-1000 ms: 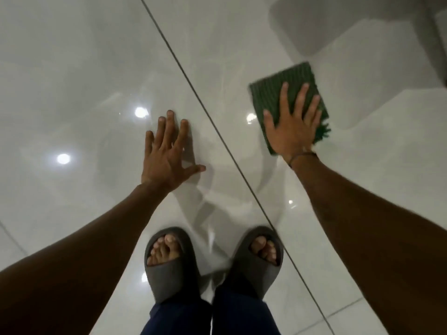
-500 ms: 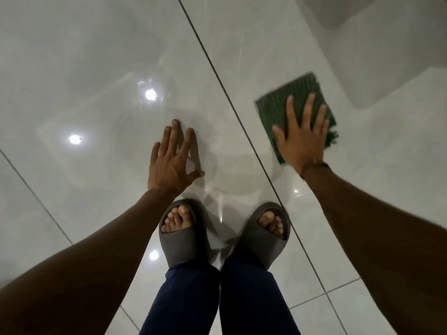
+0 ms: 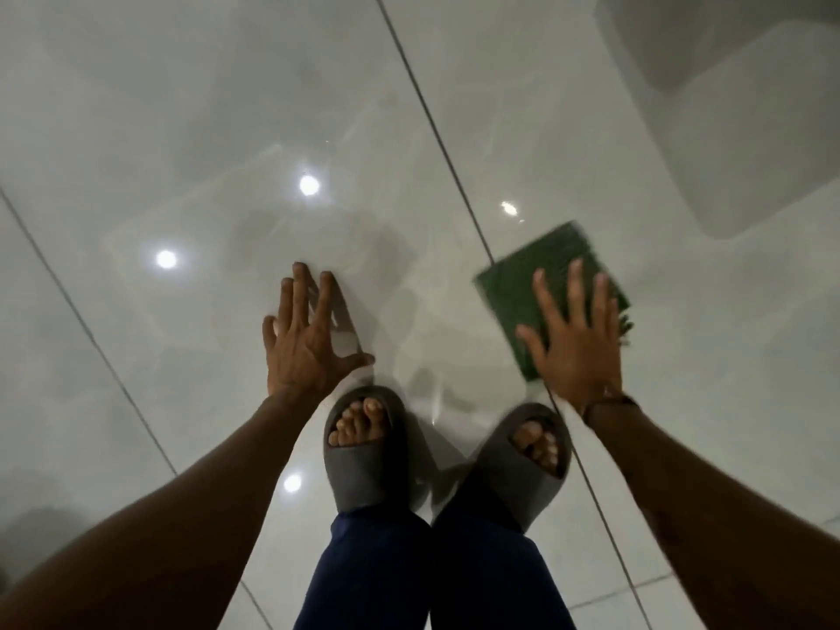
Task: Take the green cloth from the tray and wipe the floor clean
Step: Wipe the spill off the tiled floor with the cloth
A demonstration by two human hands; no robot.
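**Right hand flat on cloth, wipe in progress**

Right hand (image 3: 573, 343) fingers (image 3: 573, 284) splayed wide, palm pressing green cloth (image 3: 522, 288) flat on the floor (image 3: 182, 129). No pinch, just downward pressure. Cloth sticks out ahead and to the left of the fingers, touching the diagonal grout line (image 3: 436, 129); long axis runs roughly parallel to it. Left hand (image 3: 302, 338) also spread, braced on bare tile, well apart from cloth. Sandals (image 3: 363, 452) just behind both hands limit a pull-back stroke. No tray visible.
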